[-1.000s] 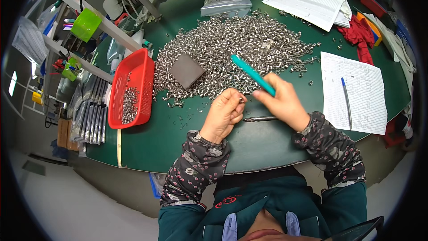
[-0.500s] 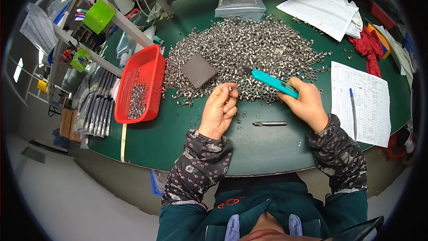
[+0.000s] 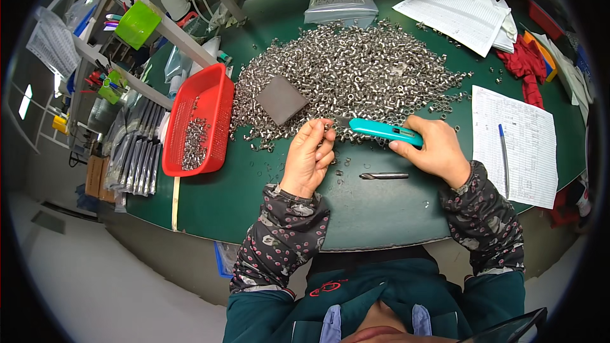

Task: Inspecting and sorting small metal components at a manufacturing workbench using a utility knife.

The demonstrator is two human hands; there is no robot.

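Above the near part of a dark green table (image 3: 222, 209) with a curved edge, two bare hands are held close together. By the left hand (image 3: 305, 160), a small silvery metal ring (image 3: 328, 127) is pinched between thumb and forefinger, the other fingers being curled loosely toward the palm; the ring is partly hidden by the fingertips. By the right hand (image 3: 438, 149), a teal plastic-handled utility knife (image 3: 384, 130) is gripped, its handle laid nearly level and its dark blade (image 3: 343, 122) pointed leftward at the ring. Whether the ring is touched by the blade cannot be made out.

Just beyond the hands, a broad heap of small silvery metal rings (image 3: 349, 57) is spread across the table. On the left part of the heap, a flat grey-brown square block (image 3: 282, 100) is rested. On the bare surface nearer the body, a dark metal drill bit (image 3: 384, 176) is laid crosswise below the knife, with a few tiny scraps scattered to its left.

To the left of the heap, a red perforated plastic basket (image 3: 220, 117) is placed, and more rings are held inside it. To the right, a white printed sheet (image 3: 527, 171) is laid flat, with a blue-capped pen (image 3: 504, 162) set upon it.
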